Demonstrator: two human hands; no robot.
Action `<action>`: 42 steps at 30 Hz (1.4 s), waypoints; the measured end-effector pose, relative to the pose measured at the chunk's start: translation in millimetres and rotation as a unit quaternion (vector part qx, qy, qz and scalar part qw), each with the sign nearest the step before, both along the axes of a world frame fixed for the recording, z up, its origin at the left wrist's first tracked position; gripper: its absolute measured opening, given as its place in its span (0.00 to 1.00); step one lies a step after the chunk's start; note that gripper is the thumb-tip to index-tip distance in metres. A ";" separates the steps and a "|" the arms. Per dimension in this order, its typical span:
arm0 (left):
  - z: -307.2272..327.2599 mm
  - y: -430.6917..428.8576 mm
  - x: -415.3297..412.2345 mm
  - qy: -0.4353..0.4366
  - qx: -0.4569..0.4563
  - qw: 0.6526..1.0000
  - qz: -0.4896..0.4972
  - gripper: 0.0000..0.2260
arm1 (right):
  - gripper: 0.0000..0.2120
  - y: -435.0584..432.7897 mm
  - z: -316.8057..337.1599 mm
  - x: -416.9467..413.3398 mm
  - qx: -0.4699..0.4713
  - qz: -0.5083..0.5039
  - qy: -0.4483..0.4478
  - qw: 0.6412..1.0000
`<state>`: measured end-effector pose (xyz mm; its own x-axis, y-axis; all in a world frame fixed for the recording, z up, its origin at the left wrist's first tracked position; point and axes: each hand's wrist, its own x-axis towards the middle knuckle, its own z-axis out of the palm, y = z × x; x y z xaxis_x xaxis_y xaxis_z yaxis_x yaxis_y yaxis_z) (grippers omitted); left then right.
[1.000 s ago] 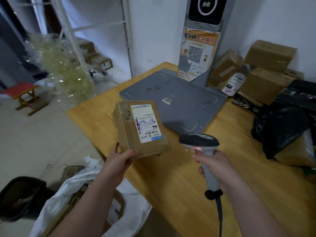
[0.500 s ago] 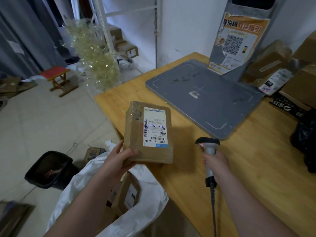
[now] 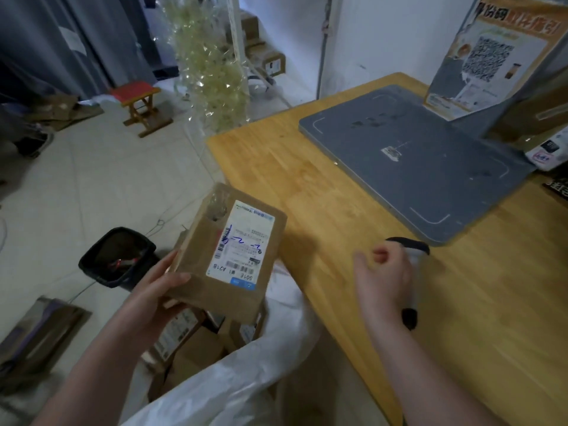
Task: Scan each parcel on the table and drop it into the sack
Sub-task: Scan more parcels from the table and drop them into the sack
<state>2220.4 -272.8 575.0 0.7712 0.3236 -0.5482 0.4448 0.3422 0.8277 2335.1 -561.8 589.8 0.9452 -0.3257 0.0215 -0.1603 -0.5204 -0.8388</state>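
Observation:
My left hand (image 3: 153, 296) grips a brown cardboard parcel (image 3: 227, 259) by its near left corner, white shipping label facing up. The parcel hangs just off the table's left edge, directly over the mouth of the white sack (image 3: 233, 382). Several brown parcels (image 3: 184, 339) lie inside the sack. The handheld scanner (image 3: 412, 272) lies on the wooden table (image 3: 322, 186) along the right side of my right hand (image 3: 384, 281). That hand's fingers are loosely curled and apart, not wrapped round the scanner's handle.
A grey scanning pad (image 3: 415, 167) lies on the table with a QR-code poster stand (image 3: 491, 56) behind it. More parcels (image 3: 550, 149) sit at the far right edge. On the floor are a black bin (image 3: 118, 256), a red stool (image 3: 138, 99) and flattened cardboard (image 3: 37, 333).
My left hand carried the parcel left, off the table to above the sack. My right hand lowered the upright scanner onto the table and loosened its grip.

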 end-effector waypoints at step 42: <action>-227.5 64.3 38.0 0.272 0.483 0.757 -0.347 0.22 | 0.23 214.7 -285.2 94.8 -0.382 0.399 0.354 0.755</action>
